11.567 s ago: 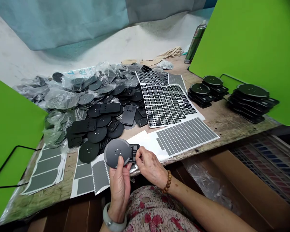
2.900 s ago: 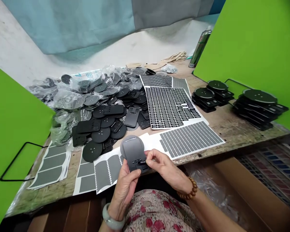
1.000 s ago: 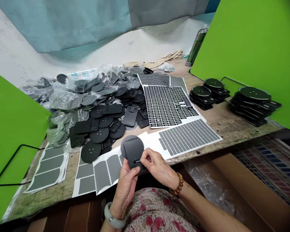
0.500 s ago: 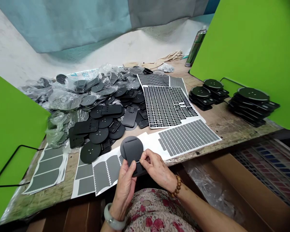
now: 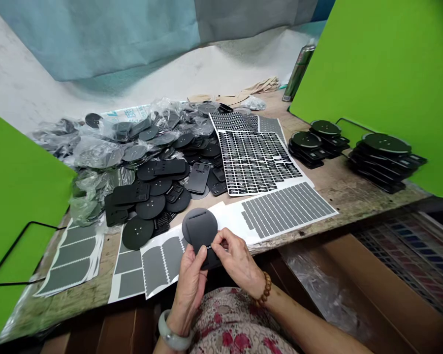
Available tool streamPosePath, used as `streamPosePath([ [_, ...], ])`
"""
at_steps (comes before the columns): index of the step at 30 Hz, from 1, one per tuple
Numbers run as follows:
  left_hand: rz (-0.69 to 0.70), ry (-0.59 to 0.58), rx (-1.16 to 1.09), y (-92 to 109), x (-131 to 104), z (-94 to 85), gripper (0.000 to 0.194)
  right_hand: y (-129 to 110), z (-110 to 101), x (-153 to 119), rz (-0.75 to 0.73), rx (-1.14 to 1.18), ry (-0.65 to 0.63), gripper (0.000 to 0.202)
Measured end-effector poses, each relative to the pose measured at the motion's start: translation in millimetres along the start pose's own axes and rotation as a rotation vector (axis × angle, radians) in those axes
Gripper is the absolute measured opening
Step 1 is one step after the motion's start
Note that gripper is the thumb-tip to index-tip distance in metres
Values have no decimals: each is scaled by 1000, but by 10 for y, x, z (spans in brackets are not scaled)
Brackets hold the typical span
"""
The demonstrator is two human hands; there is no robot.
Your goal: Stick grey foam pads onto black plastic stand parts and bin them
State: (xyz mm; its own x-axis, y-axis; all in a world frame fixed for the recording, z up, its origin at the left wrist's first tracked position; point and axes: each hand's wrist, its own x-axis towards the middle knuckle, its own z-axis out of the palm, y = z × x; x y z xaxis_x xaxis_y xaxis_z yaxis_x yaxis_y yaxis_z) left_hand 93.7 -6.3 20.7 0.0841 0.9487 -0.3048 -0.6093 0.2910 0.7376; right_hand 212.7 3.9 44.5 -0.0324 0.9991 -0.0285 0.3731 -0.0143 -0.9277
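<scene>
My left hand is closed around the lower end of a black foldable phone stand, its thumb lying on the front. The stand has a round base and a flat panel, and it is tilted over the table's front edge. At its lower part, thumb and forefinger of my right hand pinch a small black label with white lettering, against the stand's surface. Most of the label is hidden by the fingers. Beneath the stand lies a sheet of grey curved stickers.
Loose stands, many in clear plastic, are heaped at the left and back. A sheet of small black labels and a grey strip sheet lie to the right. Stacked stands and a spray can stand near the green right panel.
Both hands and the stand have shifted very slightly left, and the stand's angle has changed a little. The right fingers stay at the label.
</scene>
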Motion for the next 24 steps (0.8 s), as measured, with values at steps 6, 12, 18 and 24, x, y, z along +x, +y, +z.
streamPosePath([
  [6, -3, 10, -1, -2, 3, 0, 27, 85, 52, 27, 39, 119, 36, 7],
  [12, -4, -16, -27, 35, 6, 11, 31, 134, 11, 73, 120, 483, -8, 21],
  [18, -29, 2, -57, 70, -2, 29, 23, 129, -15, 62, 143, 561, -8, 25],
  [24, -33, 51, -81, 62, -17, 37, 23, 141, 8, 66, 173, 590, -5, 28],
])
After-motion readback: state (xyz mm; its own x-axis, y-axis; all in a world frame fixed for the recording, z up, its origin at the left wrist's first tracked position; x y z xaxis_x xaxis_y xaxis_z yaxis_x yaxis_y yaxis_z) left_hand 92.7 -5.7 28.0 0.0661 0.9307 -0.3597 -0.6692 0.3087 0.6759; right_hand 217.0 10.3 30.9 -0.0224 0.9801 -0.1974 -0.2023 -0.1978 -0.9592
